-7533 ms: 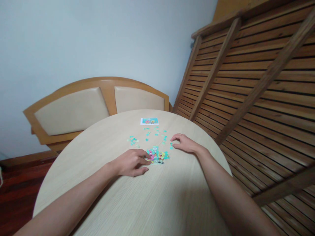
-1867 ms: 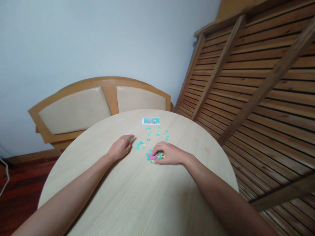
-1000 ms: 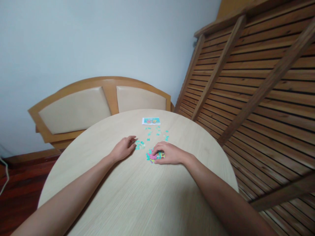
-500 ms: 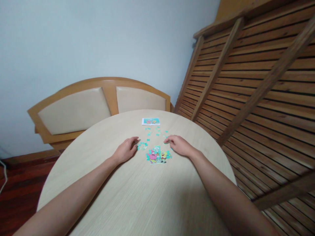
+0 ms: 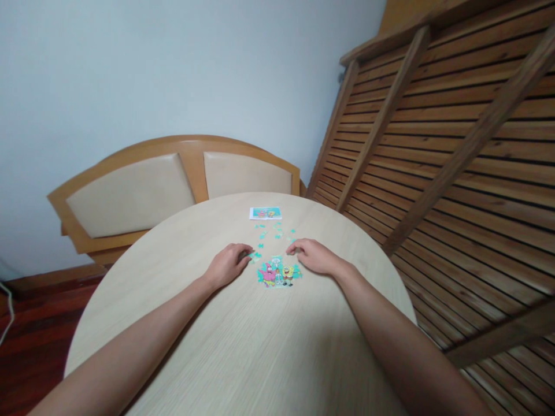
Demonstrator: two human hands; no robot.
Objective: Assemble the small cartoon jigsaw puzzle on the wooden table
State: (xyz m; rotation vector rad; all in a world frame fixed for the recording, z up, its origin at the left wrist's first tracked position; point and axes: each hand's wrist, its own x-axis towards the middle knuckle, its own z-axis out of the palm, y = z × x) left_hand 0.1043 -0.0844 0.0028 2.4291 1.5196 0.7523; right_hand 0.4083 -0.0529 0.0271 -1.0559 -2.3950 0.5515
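Note:
A partly joined cartoon jigsaw [image 5: 278, 273] lies on the round pale wood table [image 5: 243, 346]. My left hand [image 5: 228, 266] rests just left of it, fingers curled, their tips on small teal pieces [image 5: 255, 255]. My right hand [image 5: 314, 256] rests just right of the jigsaw's top, fingers bent, tips touching a loose piece by its upper edge. I cannot make out whether either hand pinches a piece. More loose teal pieces [image 5: 277, 232] lie scattered beyond the hands.
A small reference picture card [image 5: 265, 213] lies at the table's far edge. A padded wooden bench [image 5: 151, 185] stands behind the table against a pale wall. A slatted wooden frame [image 5: 433, 144] leans close along the table's right side.
My right hand lifted off the joined jigsaw and moved up and right, uncovering it. My left hand slid right toward the jigsaw, pushing small teal pieces along.

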